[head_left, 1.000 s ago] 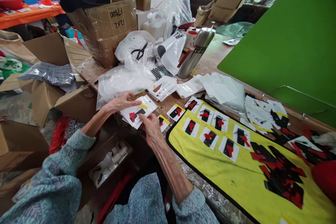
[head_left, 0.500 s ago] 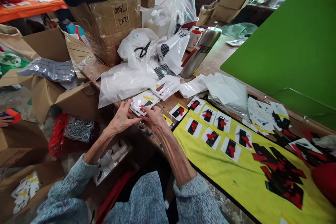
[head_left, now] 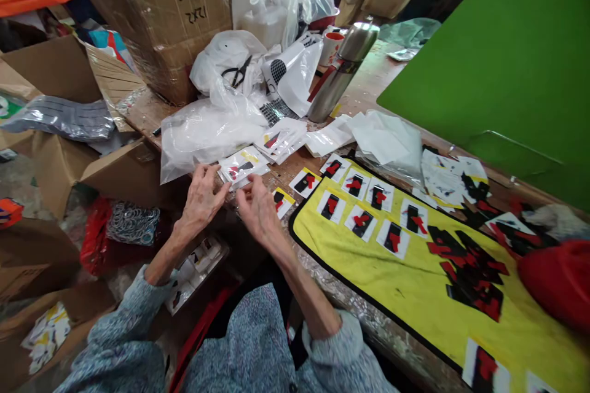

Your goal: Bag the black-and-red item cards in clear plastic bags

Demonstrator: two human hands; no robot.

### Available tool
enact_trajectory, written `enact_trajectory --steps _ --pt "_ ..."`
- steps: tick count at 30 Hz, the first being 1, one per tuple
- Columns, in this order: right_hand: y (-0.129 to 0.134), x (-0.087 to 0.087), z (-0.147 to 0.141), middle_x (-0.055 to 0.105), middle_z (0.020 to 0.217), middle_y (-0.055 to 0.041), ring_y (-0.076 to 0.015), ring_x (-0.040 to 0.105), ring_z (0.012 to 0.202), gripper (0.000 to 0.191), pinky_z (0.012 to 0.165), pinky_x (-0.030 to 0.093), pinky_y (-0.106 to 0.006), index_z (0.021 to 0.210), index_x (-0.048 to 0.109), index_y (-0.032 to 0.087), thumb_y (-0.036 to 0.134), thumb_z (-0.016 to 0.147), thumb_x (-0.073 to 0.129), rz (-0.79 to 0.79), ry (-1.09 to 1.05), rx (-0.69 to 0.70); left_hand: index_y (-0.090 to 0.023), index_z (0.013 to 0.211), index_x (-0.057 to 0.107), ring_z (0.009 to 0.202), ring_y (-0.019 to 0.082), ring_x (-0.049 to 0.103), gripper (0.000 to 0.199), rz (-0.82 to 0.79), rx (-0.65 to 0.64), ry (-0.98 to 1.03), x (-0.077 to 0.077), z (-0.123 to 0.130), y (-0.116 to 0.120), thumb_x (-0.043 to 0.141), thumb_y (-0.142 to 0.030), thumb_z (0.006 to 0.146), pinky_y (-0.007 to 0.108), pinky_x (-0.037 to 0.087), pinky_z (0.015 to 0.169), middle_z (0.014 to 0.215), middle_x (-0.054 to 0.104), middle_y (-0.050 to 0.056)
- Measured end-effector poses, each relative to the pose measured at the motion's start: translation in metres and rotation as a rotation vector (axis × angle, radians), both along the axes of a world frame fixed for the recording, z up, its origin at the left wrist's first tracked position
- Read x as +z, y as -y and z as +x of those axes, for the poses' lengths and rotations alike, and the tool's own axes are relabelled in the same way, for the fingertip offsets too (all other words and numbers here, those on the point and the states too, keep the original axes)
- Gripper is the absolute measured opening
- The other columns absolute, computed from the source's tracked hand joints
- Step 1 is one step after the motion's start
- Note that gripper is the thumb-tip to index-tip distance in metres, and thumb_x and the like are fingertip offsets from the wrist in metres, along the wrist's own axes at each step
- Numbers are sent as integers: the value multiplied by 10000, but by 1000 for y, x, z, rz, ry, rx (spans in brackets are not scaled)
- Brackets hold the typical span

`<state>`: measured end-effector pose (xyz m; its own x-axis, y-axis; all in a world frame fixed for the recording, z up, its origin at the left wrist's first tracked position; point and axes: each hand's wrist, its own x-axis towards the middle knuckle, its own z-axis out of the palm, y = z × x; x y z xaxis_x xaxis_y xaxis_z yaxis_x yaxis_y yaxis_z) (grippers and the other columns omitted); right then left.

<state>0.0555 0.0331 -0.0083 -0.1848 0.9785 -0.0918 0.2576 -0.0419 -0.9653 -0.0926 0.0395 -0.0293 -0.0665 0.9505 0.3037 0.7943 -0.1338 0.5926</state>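
Note:
My left hand (head_left: 201,199) and my right hand (head_left: 256,207) meet at the table's near edge. Both touch a small stack of clear packets (head_left: 241,166) holding black and red pieces. The fingertips of each hand pinch the stack's near edge, left hand on its left side, right hand on its right. A single packet with a yellow strip (head_left: 279,199) lies just right of my right hand. Beyond it, several white cards with black and red pieces (head_left: 360,204) lie in rows on a yellow mat (head_left: 405,295).
A pile of black and red pieces (head_left: 470,270) lies on the mat. Clear plastic bags (head_left: 207,132), scissors (head_left: 236,73), a steel flask (head_left: 338,73) and a taped cardboard box (head_left: 170,18) crowd the table behind. A green board (head_left: 498,55) stands at right. Open boxes sit on the floor at left.
The packet stack has come down from my hands onto the table edge; both hands now pinch its near edge. The camera view shifted slightly down and right.

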Motion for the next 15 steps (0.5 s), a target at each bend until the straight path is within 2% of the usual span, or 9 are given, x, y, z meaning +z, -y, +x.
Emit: enact_trajectory --steps 2,5,7,8,11,13,15 --pt "37 8 8 700 865 -47 -188 686 774 249 733 548 -300 1113 582 209 200 873 515 52 100 15 -148 1129 600 944 213 599 279 -18 -77 44 0 17 13 577 -269 879 372 516 899 1023 567 77" --pt "87 19 30 709 866 -57 -187 682 743 268 709 533 -289 1141 594 195 194 891 498 58 233 3 -157 1125 595 936 214 588 259 -70 -253 65 -6 45 30 555 -287 904 367 519 872 1004 578 72" --pt "101 26 56 714 856 -56 -181 680 729 221 685 522 -276 1073 628 190 201 900 490 52 310 19 -152 1136 590 988 244 556 283 -44 -314 12 -13 61 36 584 -294 891 398 506 889 1037 572 89" --pt "100 29 73 714 838 -52 -179 677 718 197 671 515 -272 1027 643 189 213 906 489 54 349 25 -153 1135 592 1009 260 537 282 -25 -335 -29 -17 67 37 590 -290 889 416 499 897 1049 571 95" --pt "66 39 136 701 776 -43 -179 658 692 189 655 488 -272 959 657 180 242 923 482 101 544 -53 -157 1107 606 1015 289 507 250 46 -321 -119 -27 76 35 570 -292 900 451 495 881 1039 566 105" --pt "25 44 181 700 798 -58 -183 650 716 203 695 476 -278 969 654 156 217 930 465 116 747 -197 -153 1108 601 1008 287 510 262 73 -309 -111 -32 77 32 556 -319 910 447 501 868 1035 557 109" --pt "-22 45 219 705 948 -94 -202 651 867 238 805 461 -286 1015 654 136 176 931 435 104 956 -343 -155 1107 595 994 275 522 265 86 -305 -87 -34 76 32 532 -336 923 438 506 861 1032 548 106"
